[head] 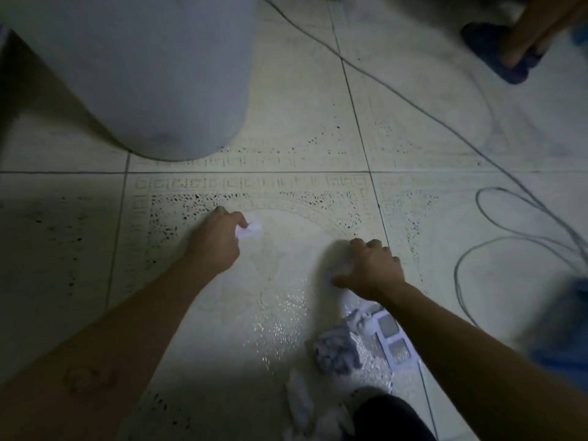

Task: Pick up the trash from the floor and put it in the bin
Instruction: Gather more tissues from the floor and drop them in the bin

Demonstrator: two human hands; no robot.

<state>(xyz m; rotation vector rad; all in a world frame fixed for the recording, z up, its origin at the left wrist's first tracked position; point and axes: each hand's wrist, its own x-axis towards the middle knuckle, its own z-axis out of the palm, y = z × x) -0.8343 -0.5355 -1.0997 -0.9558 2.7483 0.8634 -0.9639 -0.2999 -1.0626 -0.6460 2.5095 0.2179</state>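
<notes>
Both hands are down at the floor, gathering paper scraps just short of the bin.

The grip of the left hand (216,241) is a closed thumb-and-finger pinch on a small white crumpled paper scrap (250,230), low over the floor on the person's side of the pale grey round plastic bin (159,74). The right hand (370,270) arches over a pale blurred wad (343,264) farther from the bin; I cannot tell whether its grip has closed. Farther still lie a grey-white crumpled paper ball (337,348), a white card pack with two square windows (393,340) and a twisted white tissue (299,399). All look light, soft and crushable, so pinching any raised fold should do. The flat card likely needs an edge lifted off the glossy tile floor (302,122).
</notes>
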